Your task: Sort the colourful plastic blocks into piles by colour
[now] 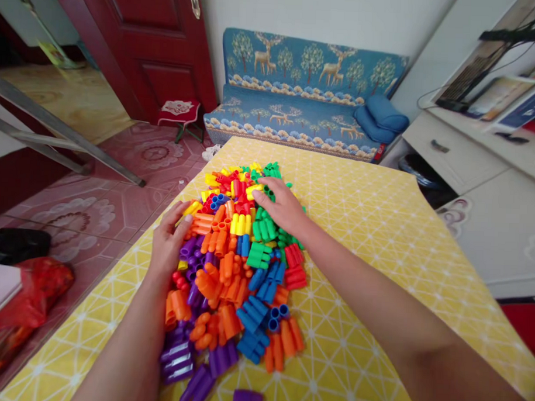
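Observation:
A long heap of plastic toy blocks (pixel 222 243) made of joined tubes lies on the table, in orange, purple, blue, green, red and yellow. My left hand (pixel 168 237) rests at the heap's left edge, thumb and fingers apart. Beside its fingertips are a yellow block (pixel 192 209) and an orange block (pixel 202 223). Over the far right part of the heap, my right hand (pixel 279 205) has thumb and index finger at a yellow block (pixel 253 192), seemingly gripping it. Green blocks (pixel 264 225) lie under and beside that hand, partly hidden by it.
A yellow cloth with white lines covers the table (pixel 358 239). Beyond it stand a blue patterned sofa (pixel 292 102) and a small red stool (pixel 179 112). A white cabinet (pixel 466 155) is at the right. A red bag (pixel 40 292) sits left of the table.

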{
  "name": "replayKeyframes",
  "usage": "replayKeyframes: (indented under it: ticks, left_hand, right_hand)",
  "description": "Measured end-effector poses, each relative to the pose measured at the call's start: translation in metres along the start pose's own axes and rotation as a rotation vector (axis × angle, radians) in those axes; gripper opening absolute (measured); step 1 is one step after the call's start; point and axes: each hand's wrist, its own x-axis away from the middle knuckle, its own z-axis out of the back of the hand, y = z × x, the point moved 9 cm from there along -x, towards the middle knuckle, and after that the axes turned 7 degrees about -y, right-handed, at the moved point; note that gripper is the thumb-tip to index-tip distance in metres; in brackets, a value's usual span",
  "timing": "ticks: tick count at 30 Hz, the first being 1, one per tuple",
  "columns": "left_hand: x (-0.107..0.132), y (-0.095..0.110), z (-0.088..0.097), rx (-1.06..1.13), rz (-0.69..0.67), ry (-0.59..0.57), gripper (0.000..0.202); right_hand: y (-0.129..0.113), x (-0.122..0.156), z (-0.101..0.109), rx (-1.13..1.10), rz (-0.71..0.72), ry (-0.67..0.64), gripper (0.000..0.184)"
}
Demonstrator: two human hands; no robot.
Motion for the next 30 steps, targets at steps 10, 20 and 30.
replayKeyframes:
  ticks: [10,20,30]
  left_hand:
    - [0.002,0.0,-0.004,0.056,0.022,-0.041,0.059]
    - [0.004,0.005,-0.014,0.081,0.026,-0.161,0.063]
    - [0.002,0.004,-0.014,0.109,0.022,-0.135,0.063]
  right_hand:
    - [-0.039,0.116,0.01,0.081,0.064,0.231,0.044]
    - [0.052,0.091,-0.015,-0.255,-0.457,0.266,0.077]
    - [-0.05,0.218,-0.022,0.003,-0.14,0.08,0.085]
